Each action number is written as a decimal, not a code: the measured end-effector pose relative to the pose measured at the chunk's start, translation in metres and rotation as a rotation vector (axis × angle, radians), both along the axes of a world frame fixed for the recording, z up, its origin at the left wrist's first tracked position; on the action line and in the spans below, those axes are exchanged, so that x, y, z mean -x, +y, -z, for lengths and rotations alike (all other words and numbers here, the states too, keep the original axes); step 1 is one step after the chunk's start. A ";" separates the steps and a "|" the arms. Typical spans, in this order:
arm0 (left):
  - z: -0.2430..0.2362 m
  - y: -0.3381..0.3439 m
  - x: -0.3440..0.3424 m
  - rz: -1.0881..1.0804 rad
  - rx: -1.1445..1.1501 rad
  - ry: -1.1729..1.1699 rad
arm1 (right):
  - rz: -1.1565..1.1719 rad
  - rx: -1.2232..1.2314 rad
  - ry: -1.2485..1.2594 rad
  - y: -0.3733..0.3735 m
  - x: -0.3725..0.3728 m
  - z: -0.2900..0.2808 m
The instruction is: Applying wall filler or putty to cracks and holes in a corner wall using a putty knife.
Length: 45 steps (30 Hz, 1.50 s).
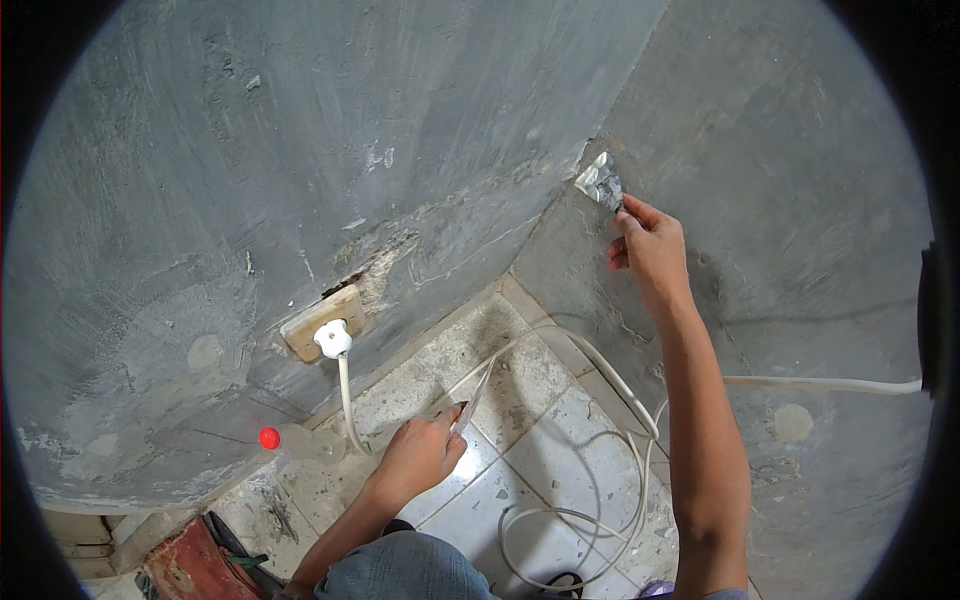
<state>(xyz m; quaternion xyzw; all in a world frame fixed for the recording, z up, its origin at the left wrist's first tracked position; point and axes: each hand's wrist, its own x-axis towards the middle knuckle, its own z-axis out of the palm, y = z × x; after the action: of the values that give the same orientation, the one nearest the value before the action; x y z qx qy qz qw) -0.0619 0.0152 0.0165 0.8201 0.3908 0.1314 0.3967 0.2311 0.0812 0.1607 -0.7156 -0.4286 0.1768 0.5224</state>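
Note:
My right hand [652, 245] is raised to the corner where two grey walls meet, its fingers closed around the handle of a putty knife [601, 184]. Pale grey paste coats the blade, which is at the wall corner; I cannot tell how firmly it touches. Lower down, over the floor tiles, my left hand [418, 455] grips a thin, flat-bladed tool [477, 395] seen nearly edge-on, like a second scraper. Chipped, rough plaster [385, 265] runs along the left wall [300, 130] between the corner and a socket.
A white plug [333, 339] sits in the yellowed wall socket [292, 338]. White cable [625, 385] loops over the tiled floor [545, 455] and up the right wall. A clear bottle with a red cap [269, 438] lies by the left wall. A worn red object [195, 565] is at lower left.

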 end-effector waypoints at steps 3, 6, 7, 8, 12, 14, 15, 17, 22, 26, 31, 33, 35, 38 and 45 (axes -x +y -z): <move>0.004 0.002 0.005 -0.007 0.021 -0.017 | 0.019 0.039 -0.044 0.008 0.002 -0.006; 0.006 0.005 0.009 -0.003 0.049 -0.044 | 0.019 0.067 -0.094 0.012 0.003 -0.008; 0.007 0.006 0.010 -0.001 0.056 -0.045 | 0.024 0.059 -0.112 0.014 0.003 -0.008; 0.007 0.006 0.011 0.002 0.061 -0.045 | 0.024 0.058 -0.114 0.015 0.005 -0.010; 0.007 0.006 0.012 -0.022 0.066 -0.063 | 0.086 0.055 -0.258 0.021 0.011 -0.009; 0.013 0.008 0.008 -0.006 0.091 -0.050 | 0.118 0.079 -0.330 0.025 0.012 -0.004; 0.015 0.006 0.008 -0.006 0.093 -0.050 | 0.138 0.062 -0.295 0.026 0.023 -0.005; 0.014 0.002 0.010 -0.033 0.051 -0.048 | 0.154 0.039 -0.253 0.031 0.041 -0.002; 0.019 0.002 0.009 -0.005 0.101 -0.039 | 0.193 -0.064 -0.080 0.057 0.064 0.005; 0.019 0.004 0.012 -0.024 0.100 -0.015 | 0.169 -0.078 -0.025 0.069 0.087 -0.002; 0.027 0.004 0.014 -0.004 0.108 -0.043 | 0.220 -0.169 -0.200 0.098 0.085 0.012; 0.037 0.004 0.016 0.018 0.149 -0.064 | 0.172 -0.157 -0.120 0.095 0.085 0.008; 0.046 0.000 0.021 -0.014 0.118 -0.064 | 0.124 -0.137 -0.033 0.083 0.094 0.000; 0.028 0.002 0.015 0.021 0.336 -0.109 | 0.115 -0.102 -0.015 0.068 0.090 0.006; 0.014 -0.004 0.013 0.018 0.202 -0.078 | 0.080 -0.247 -0.177 0.022 0.074 0.030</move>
<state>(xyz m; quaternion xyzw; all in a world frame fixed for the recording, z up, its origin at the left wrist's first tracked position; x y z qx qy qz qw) -0.0751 0.0113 0.0026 0.7736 0.3789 0.1197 0.4937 0.1574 0.1030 0.1303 -0.6752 -0.4626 0.0379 0.5733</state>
